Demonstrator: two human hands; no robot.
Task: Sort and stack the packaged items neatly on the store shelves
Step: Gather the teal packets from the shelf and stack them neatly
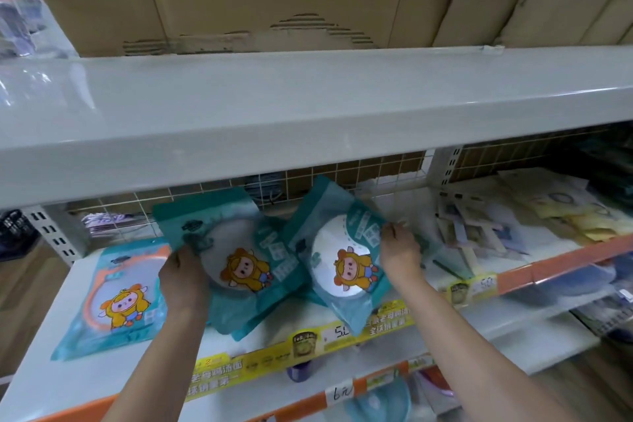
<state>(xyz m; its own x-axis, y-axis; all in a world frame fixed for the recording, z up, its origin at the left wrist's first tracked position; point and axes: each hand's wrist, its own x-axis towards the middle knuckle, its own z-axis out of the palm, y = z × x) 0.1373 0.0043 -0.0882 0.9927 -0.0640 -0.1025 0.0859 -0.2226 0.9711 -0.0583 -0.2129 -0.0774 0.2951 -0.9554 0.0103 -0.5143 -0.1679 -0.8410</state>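
While we look down from the head camera, our left hand (183,279) grips the left side of a teal packet (236,250) with a cartoon figure on it, fingers curled round its edge, and lifts it clear of the white shelf (102,384), tilted. Our right hand (399,250) pinches the right edge of a second teal packet (339,253) of the same kind, which is also raised and tilted and overlaps the first. Under these two we see more teal packets (239,315) lying askew in a loose heap, not squared up. To the left, one packet with an orange ring (114,295) lies flat on the shelf by itself, just beside the heap. Further right on the same shelf, pale flat packets (513,216) lie spread and overlapping, with no even pile that we can make out. We judge the sorting is at an early or middle stage: like packets are gathered near each other, but the two in our hands are not yet set down, the heap beneath them needs aligning, and the pale ones on the right look untouched.
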